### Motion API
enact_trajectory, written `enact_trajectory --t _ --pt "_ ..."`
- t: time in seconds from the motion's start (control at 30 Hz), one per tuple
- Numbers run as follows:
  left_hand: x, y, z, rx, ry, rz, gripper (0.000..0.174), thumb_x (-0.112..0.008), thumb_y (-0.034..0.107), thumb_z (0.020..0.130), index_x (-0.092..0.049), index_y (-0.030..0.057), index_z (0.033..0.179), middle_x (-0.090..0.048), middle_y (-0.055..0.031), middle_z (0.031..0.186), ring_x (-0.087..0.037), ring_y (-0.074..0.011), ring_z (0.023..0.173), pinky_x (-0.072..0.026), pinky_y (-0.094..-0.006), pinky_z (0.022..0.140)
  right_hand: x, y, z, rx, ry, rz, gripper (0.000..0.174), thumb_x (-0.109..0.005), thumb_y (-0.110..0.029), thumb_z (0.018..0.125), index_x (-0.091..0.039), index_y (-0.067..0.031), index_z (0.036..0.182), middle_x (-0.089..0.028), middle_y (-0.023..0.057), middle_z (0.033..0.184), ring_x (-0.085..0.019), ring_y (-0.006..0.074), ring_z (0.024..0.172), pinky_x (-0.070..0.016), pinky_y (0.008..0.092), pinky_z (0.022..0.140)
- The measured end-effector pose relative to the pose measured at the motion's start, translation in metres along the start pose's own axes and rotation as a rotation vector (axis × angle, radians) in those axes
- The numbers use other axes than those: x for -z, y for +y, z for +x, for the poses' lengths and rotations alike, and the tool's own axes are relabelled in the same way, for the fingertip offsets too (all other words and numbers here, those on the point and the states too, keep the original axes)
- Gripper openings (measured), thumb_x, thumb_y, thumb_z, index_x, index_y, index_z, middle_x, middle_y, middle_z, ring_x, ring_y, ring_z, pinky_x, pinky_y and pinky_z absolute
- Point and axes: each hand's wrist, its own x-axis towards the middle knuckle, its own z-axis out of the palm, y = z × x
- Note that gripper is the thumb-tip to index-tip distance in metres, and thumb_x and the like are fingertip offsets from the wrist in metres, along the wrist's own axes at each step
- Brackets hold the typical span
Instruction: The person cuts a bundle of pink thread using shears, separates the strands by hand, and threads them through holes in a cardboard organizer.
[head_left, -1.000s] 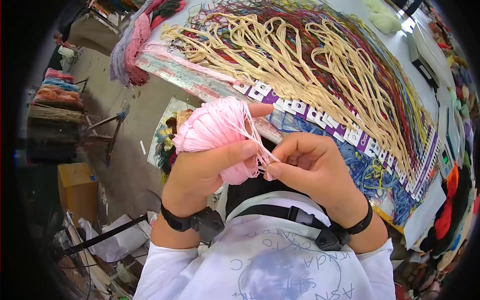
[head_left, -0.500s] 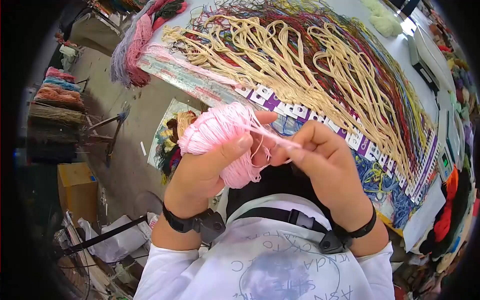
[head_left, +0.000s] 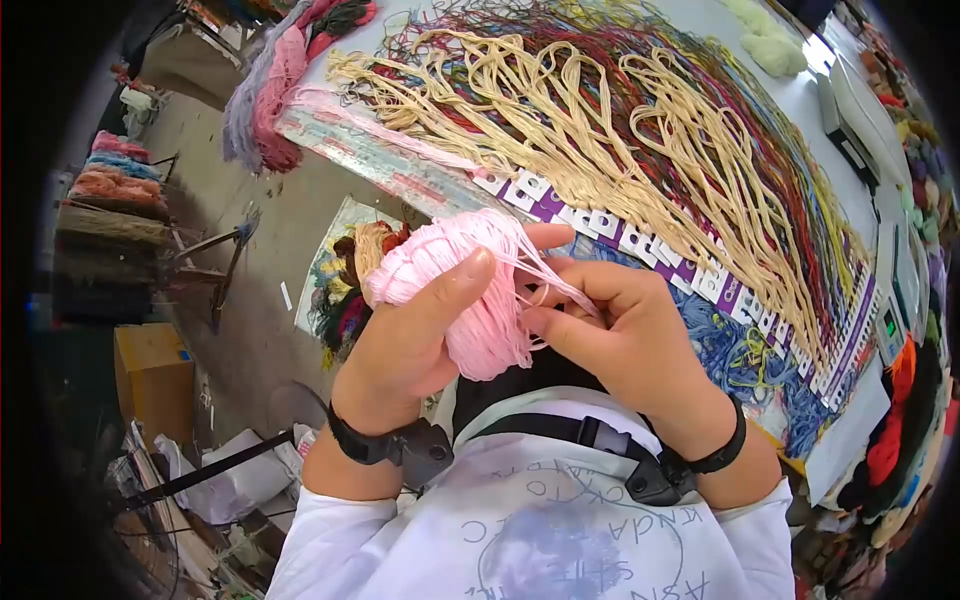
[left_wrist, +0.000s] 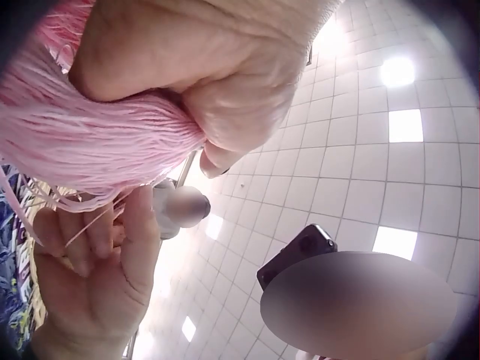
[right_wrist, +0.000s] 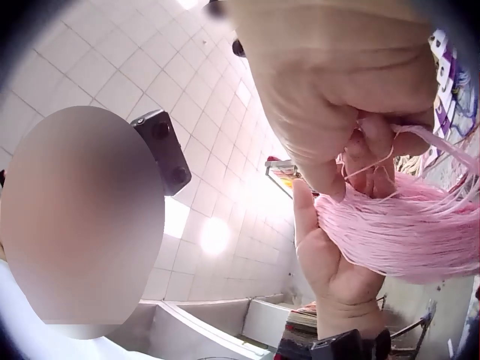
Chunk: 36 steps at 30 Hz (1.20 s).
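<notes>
My left hand (head_left: 405, 345) holds a thick bundle of pale pink yarn (head_left: 450, 265), the thumb lying along its near side and a fingertip showing past its far edge. Several strands run from the bundle across to my right hand (head_left: 635, 335), which pinches them between curled fingers and thumb, close beside the bundle. In the left wrist view the yarn (left_wrist: 90, 146) spreads below the left palm, with thin strands crossing the right fingers (left_wrist: 94, 236). The right wrist view shows a loose thin strand of yarn (right_wrist: 371, 172) by the right fingertips.
Cream thread skeins (head_left: 560, 130) lie over multicoloured threads on the table, ending at a row of purple-and-white cards (head_left: 640, 235). Blue tangled threads (head_left: 745, 350) lie along the near edge. A scale (head_left: 890, 320) stands right; a cardboard box (head_left: 155, 380) sits on the floor left.
The right hand first drew the pink strands out to the right, then came back in toward the bundle. The left hand and the bundle have shifted slightly right.
</notes>
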Motion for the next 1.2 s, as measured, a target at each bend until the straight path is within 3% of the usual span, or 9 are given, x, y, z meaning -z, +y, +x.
enact_trajectory --t 0.1,0.17,0.27,0.47,0.67,0.73,1.07,1.13,1.2 --pt "-0.003 0.001 -0.001 -0.020 0.032 0.022 0.071 -0.048 0.045 0.089 -0.038 -0.0128 0.129 -0.054 -0.0236 0.120 -0.057 -0.0282 0.107 -0.0458 -0.0371 0.091 0.002 0.001 0.001 0.016 0.052 0.078 0.011 -0.067 -0.010 0.080 -0.065 0.0002 0.083 -0.044 -0.0055 0.062 -0.037 0.0040 0.057 -0.0298 0.0228 0.052" --pt "-0.004 0.002 -0.001 -0.042 0.089 0.032 0.070 -0.049 0.044 0.089 -0.039 -0.0122 0.128 -0.054 -0.0234 0.120 -0.058 -0.0283 0.107 -0.0463 -0.0377 0.090 0.005 0.009 0.003 0.177 0.092 0.091 0.010 -0.066 -0.010 0.081 -0.064 -0.0003 0.083 -0.053 -0.0033 0.069 -0.042 0.0044 0.061 -0.0345 0.0209 0.057" --pt "-0.002 0.002 0.000 -0.037 0.091 0.003 0.070 -0.051 0.045 0.088 -0.041 -0.0113 0.127 -0.054 -0.0230 0.120 -0.057 -0.0285 0.108 -0.0471 -0.0386 0.090 0.010 0.001 0.001 0.041 0.004 0.365 0.010 -0.064 -0.010 0.082 -0.062 0.0002 0.084 -0.060 0.0005 0.078 -0.051 0.0057 0.069 -0.0407 0.0208 0.065" --pt "0.001 0.002 0.003 -0.021 0.001 -0.006 0.072 -0.051 0.046 0.087 -0.039 -0.0128 0.128 -0.055 -0.0230 0.118 -0.059 -0.0264 0.102 -0.0482 -0.0374 0.086 0.012 0.004 0.003 0.113 0.047 0.199 0.009 -0.058 -0.007 0.086 -0.056 0.0012 0.086 -0.061 0.0029 0.079 -0.057 0.0072 0.074 -0.0444 0.0208 0.068" --pt "0.003 0.003 0.003 0.033 -0.091 -0.017 0.074 -0.052 0.045 0.087 -0.037 -0.0142 0.130 -0.054 -0.0234 0.118 -0.058 -0.0261 0.103 -0.0472 -0.0363 0.087 0.011 -0.001 0.003 -0.060 -0.042 0.302 0.011 -0.056 -0.007 0.087 -0.054 0.0021 0.092 -0.061 0.0022 0.079 -0.056 0.0058 0.074 -0.0442 0.0202 0.066" --pt "-0.002 0.000 0.002 -0.036 0.021 -0.117 0.050 -0.050 0.027 0.091 -0.046 -0.0096 0.125 -0.058 -0.0170 0.116 -0.058 -0.0220 0.104 -0.0450 -0.0336 0.091 0.012 0.000 0.004 -0.054 -0.067 0.308 0.012 -0.057 -0.006 0.087 -0.055 0.0012 0.097 -0.060 0.0015 0.084 -0.055 0.0063 0.075 -0.0435 0.0200 0.068" --pt "-0.001 0.002 0.004 -0.040 -0.019 -0.141 0.050 -0.052 0.025 0.090 -0.046 -0.0101 0.126 -0.058 -0.0161 0.117 -0.058 -0.0215 0.105 -0.0444 -0.0335 0.092 0.003 0.002 0.009 0.011 0.003 0.114 0.014 -0.068 -0.010 0.080 -0.063 0.0022 0.086 -0.055 -0.0048 0.067 -0.046 0.0030 0.062 -0.0379 0.0185 0.058" --pt "0.004 0.005 0.004 0.011 -0.003 -0.018 0.070 -0.053 0.039 0.085 -0.038 -0.0138 0.129 -0.053 -0.0240 0.122 -0.056 -0.0309 0.109 -0.0424 -0.0395 0.096 0.003 0.001 0.009 0.040 0.009 0.151 0.013 -0.069 -0.010 0.080 -0.064 0.0017 0.083 -0.056 -0.0038 0.068 -0.047 0.0034 0.063 -0.0383 0.0189 0.059" --pt "0.005 0.006 0.001 -0.025 0.033 -0.019 0.067 -0.055 0.035 0.084 -0.040 -0.0126 0.128 -0.054 -0.0235 0.120 -0.057 -0.0310 0.108 -0.0429 -0.0397 0.095 0.003 0.002 0.008 0.068 0.014 0.187 0.013 -0.069 -0.010 0.080 -0.064 0.0011 0.081 -0.057 -0.0027 0.070 -0.047 0.0038 0.064 -0.0386 0.0193 0.060"
